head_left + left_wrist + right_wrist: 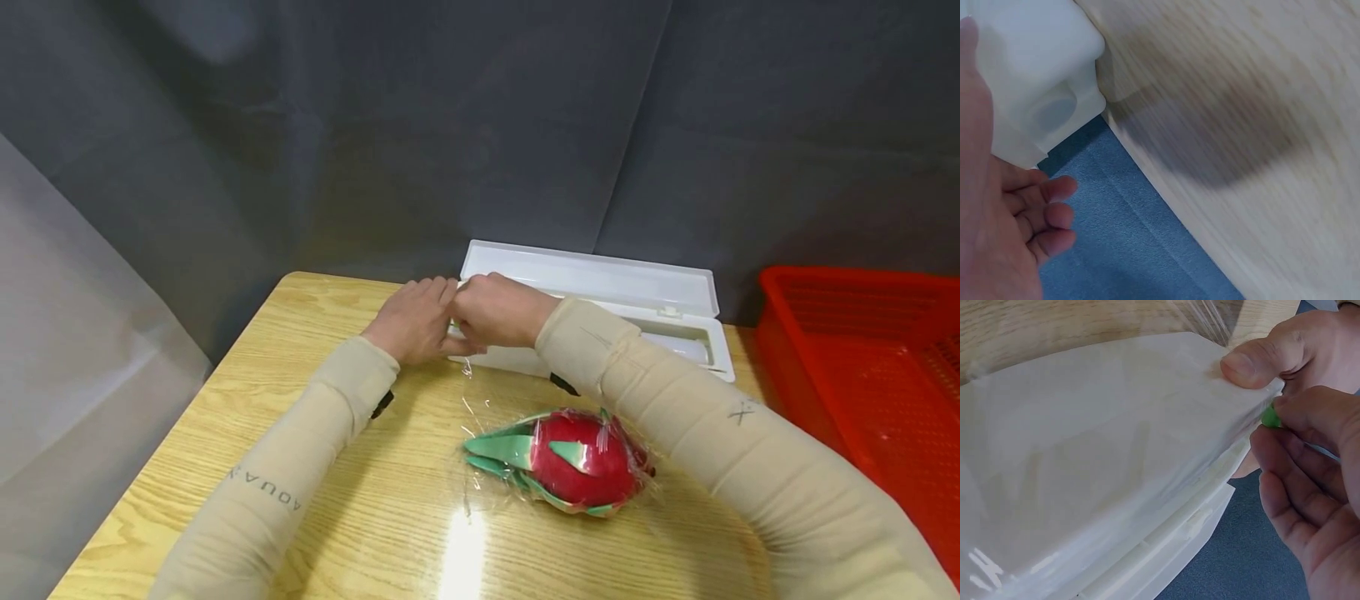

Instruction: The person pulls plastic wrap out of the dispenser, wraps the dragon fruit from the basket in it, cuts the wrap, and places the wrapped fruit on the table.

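Observation:
A long white cling film dispenser lies at the table's back with its lid raised. My left hand holds its left end, the thumb on top in the right wrist view and the curled fingers beyond the edge. Beside it, my right hand pinches a small green slider at the same end of the dispenser's edge. Clear film runs from the dispenser toward me and lies over a red dragon fruit with green scales. The fruit rests on its side, stem end unclear under the film.
A red plastic basket stands to the right of the wooden table. Dark grey cloth hangs right behind the table's back edge. In the left wrist view, blue-grey material shows past that edge.

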